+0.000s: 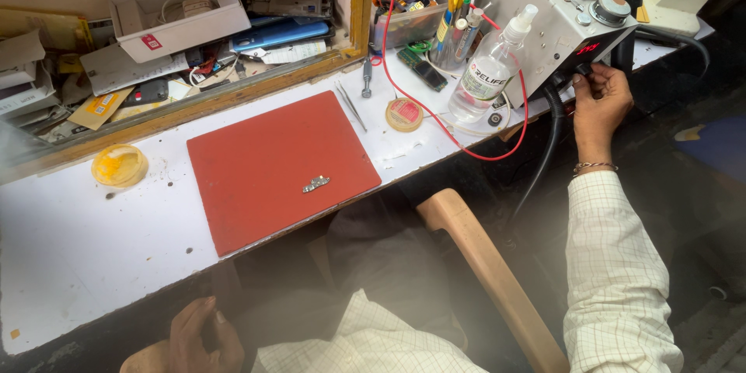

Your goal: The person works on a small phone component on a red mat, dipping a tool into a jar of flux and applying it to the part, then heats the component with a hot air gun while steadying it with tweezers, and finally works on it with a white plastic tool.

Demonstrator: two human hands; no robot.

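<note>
One hand outstretched at grey unit

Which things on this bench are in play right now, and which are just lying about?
In play:
right hand at the front of the grey machine
small metal part on the red mat

Lying about:
spray bottle
tweezers
yellow dish
round tin
left hand, low by the chair

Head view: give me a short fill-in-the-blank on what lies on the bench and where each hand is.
1. The small metal part lies on the ____ mat.
2. The right hand touches the front of the grey ____ at the bench's right end.
3. The left hand rests low, below the edge of the white ____.
4. The tweezers lie between the mat and the round ____ tin.

Missing words: red; machine; bench; red-topped
</note>
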